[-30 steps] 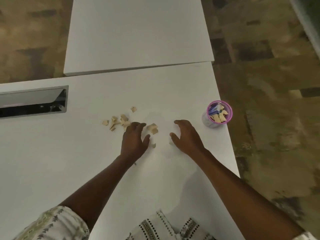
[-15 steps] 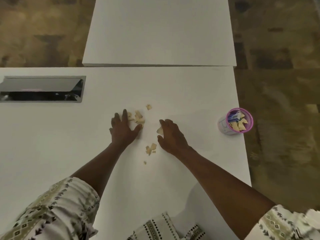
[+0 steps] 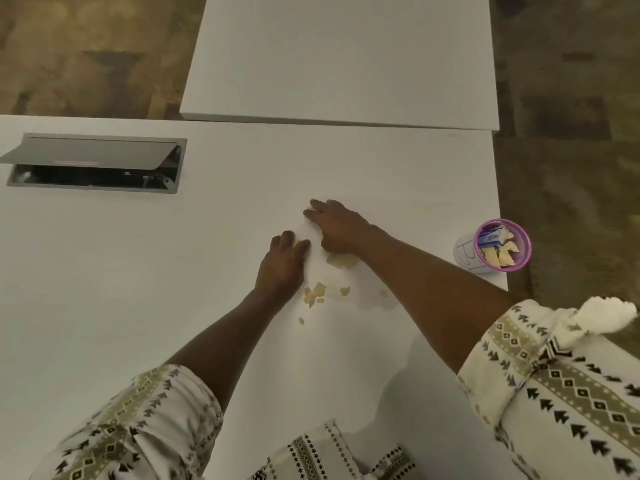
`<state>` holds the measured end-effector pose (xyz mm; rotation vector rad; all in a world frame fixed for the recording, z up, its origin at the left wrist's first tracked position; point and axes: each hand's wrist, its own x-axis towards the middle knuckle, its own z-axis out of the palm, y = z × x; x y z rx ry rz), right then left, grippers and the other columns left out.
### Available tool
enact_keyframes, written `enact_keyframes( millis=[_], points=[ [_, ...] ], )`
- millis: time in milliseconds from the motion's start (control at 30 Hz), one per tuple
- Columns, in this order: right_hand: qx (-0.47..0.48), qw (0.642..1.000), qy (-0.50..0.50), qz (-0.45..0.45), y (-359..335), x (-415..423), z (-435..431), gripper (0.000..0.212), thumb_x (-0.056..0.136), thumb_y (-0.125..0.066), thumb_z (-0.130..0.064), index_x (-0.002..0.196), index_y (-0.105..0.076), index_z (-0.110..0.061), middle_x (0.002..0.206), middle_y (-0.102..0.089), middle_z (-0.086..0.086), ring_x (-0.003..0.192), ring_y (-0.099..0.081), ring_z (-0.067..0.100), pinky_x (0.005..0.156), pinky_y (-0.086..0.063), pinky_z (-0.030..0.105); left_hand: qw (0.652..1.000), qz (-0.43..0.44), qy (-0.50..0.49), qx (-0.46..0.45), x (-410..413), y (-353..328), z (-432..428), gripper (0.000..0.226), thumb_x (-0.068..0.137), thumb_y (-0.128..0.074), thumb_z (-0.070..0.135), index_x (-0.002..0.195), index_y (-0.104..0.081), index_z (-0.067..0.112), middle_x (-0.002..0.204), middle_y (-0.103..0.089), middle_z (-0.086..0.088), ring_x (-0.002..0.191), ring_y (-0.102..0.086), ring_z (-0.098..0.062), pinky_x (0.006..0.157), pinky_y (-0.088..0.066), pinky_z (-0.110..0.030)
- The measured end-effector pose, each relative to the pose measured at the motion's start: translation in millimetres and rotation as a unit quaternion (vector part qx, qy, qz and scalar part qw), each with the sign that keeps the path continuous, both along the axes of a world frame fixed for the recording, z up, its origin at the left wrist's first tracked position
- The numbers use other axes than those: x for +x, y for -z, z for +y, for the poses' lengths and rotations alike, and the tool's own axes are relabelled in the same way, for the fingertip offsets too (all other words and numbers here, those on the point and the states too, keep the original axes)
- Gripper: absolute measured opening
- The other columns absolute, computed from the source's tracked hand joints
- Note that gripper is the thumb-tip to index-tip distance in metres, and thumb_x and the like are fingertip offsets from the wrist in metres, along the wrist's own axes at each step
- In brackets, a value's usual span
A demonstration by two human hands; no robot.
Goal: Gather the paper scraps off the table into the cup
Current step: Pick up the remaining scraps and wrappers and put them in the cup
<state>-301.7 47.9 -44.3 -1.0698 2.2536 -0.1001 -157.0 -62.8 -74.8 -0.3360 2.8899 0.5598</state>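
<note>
Both hands are lying flat on the table (image 3: 138,271); the right hand (image 3: 337,226) is reaching past the left hand (image 3: 282,263); scraps (image 3: 315,294) are lying beside them; the cup (image 3: 498,249) is standing at the edge.

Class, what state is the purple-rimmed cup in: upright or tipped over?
Upright: the cup stands on the table, rim upward, scraps visible inside.

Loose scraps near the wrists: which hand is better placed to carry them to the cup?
Probably the right hand. The cup stands at the table's right edge, on that arm's side, and the scraps lie between both forearms. The left hand would have to cross over the right arm.
</note>
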Motion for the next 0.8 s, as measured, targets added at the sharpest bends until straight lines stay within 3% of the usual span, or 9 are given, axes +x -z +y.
enact_keyframes(
  millis=[100,267,433,533,633,700,800],
  points=[
    [0.014,0.999,-0.032,0.019,2.8,7.7,7.6,0.074,0.089,-0.058,-0.011,0.155,-0.025,-0.017,0.166,-0.007,0.001,0.151,-0.010,0.029,0.115,-0.032,0.046,1.000,0.008,0.003,0.000,10.3,-1.3,3.8,0.028,0.095,-0.054,0.009,0.121,-0.064,0.007,0.120,-0.055,-0.020,0.106,-0.052,-0.038,0.066,-0.057,-0.045],
    [0.011,0.999,-0.035,0.016,4.3,33.5,36.0,0.060,0.093,-0.047,-0.014,0.151,-0.031,-0.016,0.165,-0.012,-0.001,0.149,-0.014,0.032,0.111,-0.036,0.047,1.000,0.015,0.012,-0.025,22.7,-1.0,8.9,0.027,0.085,-0.061,0.006,0.111,-0.067,0.010,0.109,-0.061,-0.015,0.087,-0.058,-0.037,0.061,-0.050,-0.041],
    [-0.023,0.998,-0.028,0.054,9.8,67.3,70.9,0.052,0.096,-0.044,-0.009,0.147,-0.037,-0.011,0.161,-0.023,0.006,0.140,-0.027,0.037,0.095,-0.048,0.047,0.999,0.028,-0.015,-0.011,38.7,-4.4,15.7,0.027,0.081,-0.058,0.008,0.107,-0.065,0.011,0.109,-0.061,-0.013,0.090,-0.057,-0.037,0.062,-0.052,-0.043],
    [-0.081,0.992,-0.006,0.094,17.4,86.8,86.4,0.030,0.096,-0.043,-0.007,0.125,-0.053,-0.009,0.138,-0.047,0.009,0.116,-0.047,0.034,0.070,-0.053,0.043,1.000,0.024,-0.010,0.013,49.5,-8.5,20.8,0.032,0.085,-0.045,0.021,0.108,-0.063,0.008,0.107,-0.059,-0.014,0.091,-0.055,-0.036,0.058,-0.054,-0.044],
    [-0.088,0.986,-0.005,0.138,23.2,103.9,99.4,0.010,0.085,-0.056,-0.004,0.092,-0.057,-0.012,0.101,-0.057,0.006,0.089,-0.055,0.028,0.046,-0.035,0.031,0.999,-0.012,-0.023,0.024,55.9,-14.6,25.1,0.024,0.088,-0.052,0.014,0.110,-0.061,0.010,0.106,-0.056,-0.010,0.095,-0.051,-0.031,0.063,-0.054,-0.043],
    [-0.096,0.985,0.010,0.144,23.9,112.6,105.8,0.016,0.077,-0.064,0.000,0.082,-0.056,-0.014,0.088,-0.056,0.004,0.078,-0.056,0.026,0.044,-0.026,0.028,0.998,-0.019,-0.041,0.040,59.3,-16.4,28.2,0.022,0.088,-0.051,0.014,0.107,-0.061,0.011,0.102,-0.054,-0.008,0.093,-0.051,-0.030,0.064,-0.053,-0.043],
    [-0.118,0.983,0.115,0.083,22.0,120.0,111.9,0.013,0.086,-0.053,-0.002,0.088,-0.056,-0.014,0.092,-0.056,0.003,0.085,-0.056,0.025,0.057,-0.043,0.032,0.995,-0.009,-0.075,0.071,61.7,-20.3,34.5,0.034,0.083,-0.039,0.025,0.102,-0.063,0.010,0.096,-0.055,-0.007,0.089,-0.051,-0.028,0.067,-0.051,-0.042]
  ],
)
